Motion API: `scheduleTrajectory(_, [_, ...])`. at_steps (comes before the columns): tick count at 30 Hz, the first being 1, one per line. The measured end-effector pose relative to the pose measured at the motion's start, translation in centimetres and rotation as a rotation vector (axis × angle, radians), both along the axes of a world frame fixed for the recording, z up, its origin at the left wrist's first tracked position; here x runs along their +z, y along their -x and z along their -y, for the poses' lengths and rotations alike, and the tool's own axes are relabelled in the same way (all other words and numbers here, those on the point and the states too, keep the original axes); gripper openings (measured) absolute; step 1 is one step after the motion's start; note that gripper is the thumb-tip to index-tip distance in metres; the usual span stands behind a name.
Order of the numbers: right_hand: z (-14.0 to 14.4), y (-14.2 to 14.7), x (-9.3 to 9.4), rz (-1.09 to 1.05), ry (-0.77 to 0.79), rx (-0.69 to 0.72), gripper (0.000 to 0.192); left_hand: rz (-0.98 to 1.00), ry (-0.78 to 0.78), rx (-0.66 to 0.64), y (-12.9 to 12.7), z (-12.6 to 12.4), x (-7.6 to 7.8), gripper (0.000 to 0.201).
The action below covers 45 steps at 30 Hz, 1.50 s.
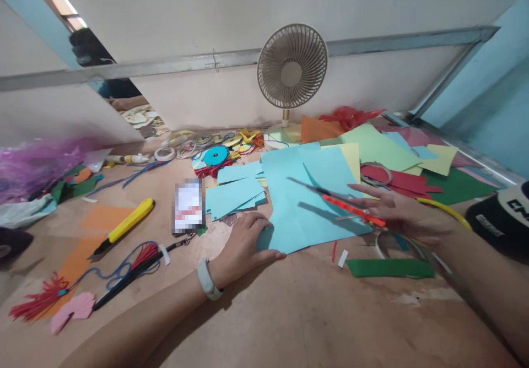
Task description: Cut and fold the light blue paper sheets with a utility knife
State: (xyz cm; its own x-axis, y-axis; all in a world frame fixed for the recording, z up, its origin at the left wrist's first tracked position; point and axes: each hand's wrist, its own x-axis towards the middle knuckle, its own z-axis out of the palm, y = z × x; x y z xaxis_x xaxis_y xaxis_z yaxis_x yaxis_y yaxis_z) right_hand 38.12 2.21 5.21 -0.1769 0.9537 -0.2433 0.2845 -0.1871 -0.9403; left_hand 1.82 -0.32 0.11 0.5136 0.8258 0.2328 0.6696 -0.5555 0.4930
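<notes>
Purple tinsel [37,164]: a fluffy heap at the far left edge of the table [289,313], beside scraps of green paper.
Red tassel [39,302]: lies near the front left corner, tied to a blue cord that loops toward the centre.
Pink cutout [74,310]: a scalloped paper shape just right of the tassel.
Yellow utility knife [126,226]: lies slantwise on an orange sheet, well left of the hands.
Tape rolls [165,153]: several in a row at the back, near a teal disc [215,155].
Badge card [188,206]: flat on the table, just left of the left hand, on a dark lanyard.
Left hand [243,247]: palm down, fingers spread and pressing the near left corner of the large light-blue sheet; it grips nothing, only holds the paper flat. A white band sits on the wrist.
Light-blue sheet [301,203]: lies flat at the table's centre, partly over smaller blue sheets to its left.
Fan [292,73]: stands upright against the back wall, behind the blue sheet.
Scissors [347,205]: orange-handled, blades pointing left and hovering above the blue sheet, casting a shadow on it.
Right hand [397,211]: blurred, fingers closed loosely around the scissor handles.
Green strip [390,268]: lies in front of the right hand.
Coloured sheets [384,147]: green, yellow, red and pink, overlapping at the back right.
</notes>
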Motion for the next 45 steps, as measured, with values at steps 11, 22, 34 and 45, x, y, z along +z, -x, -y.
scheduleTrajectory(11, [0.6,1.9,-2.6,-0.247,0.172,0.141,0.042,0.08,0.072,0.006,0.0,-0.1,0.0,0.055])
scheduleTrajectory(22, [1.6,6.2,-3.2,0.524,-0.117,0.069,0.034,-0.012,0.113,0.05,-0.2,-0.3,0.8,0.069])
scheduleTrajectory(34, [-2.6,10.3,-1.2,0.841,-0.209,0.25,0.038,0.079,0.161,0.107,-0.6,-0.6,0.6,0.03])
scheduleTrajectory(45, [-4.3,13.1,-2.4,0.933,-0.223,0.372,0.044,0.105,0.128,0.116,-0.6,-0.8,0.3,0.022])
